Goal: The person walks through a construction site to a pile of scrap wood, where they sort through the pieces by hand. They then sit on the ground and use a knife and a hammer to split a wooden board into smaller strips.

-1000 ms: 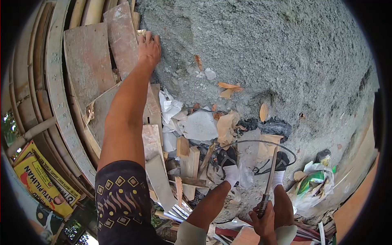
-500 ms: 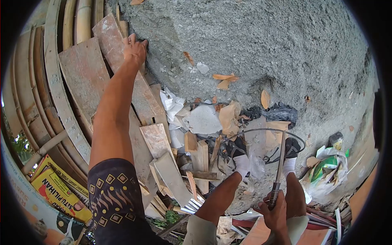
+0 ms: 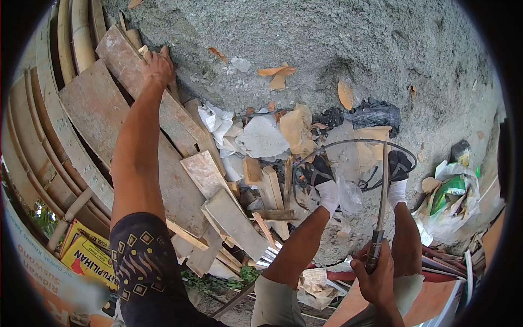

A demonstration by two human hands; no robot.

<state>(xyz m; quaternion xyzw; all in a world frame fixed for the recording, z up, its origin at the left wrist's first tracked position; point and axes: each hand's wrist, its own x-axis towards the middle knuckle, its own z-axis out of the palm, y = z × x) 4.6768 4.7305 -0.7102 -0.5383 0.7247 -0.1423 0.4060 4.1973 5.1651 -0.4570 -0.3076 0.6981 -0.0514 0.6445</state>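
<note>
My left hand (image 3: 158, 68) reaches to the upper left, with its fingers bent over the right edge of a long, stained wooden board (image 3: 121, 50). The fingertips are partly hidden beside the gravelly ground. In my right hand (image 3: 377, 272), low and right of centre, is a machete (image 3: 382, 193). Its dark handle is enclosed by the fingers, and the long narrow blade points forward between my feet. Next to the held board lies another wide, worn board (image 3: 95, 103). Shorter wood pieces (image 3: 204, 169) overlap below it.
A black cable loop (image 3: 348, 143) lies around my sandalled feet. Paper scraps, a pale slab (image 3: 264, 136) and wood offcuts litter the ground. Bamboo poles (image 3: 81, 38) stand at left above a yellow printed sheet (image 3: 90, 256). A plastic bag of rubbish (image 3: 449, 204) sits at right.
The view has tilted and shifted, so the ground and feet appear higher in the picture. My left hand stays at the board's edge, and my right hand still holds the machete.
</note>
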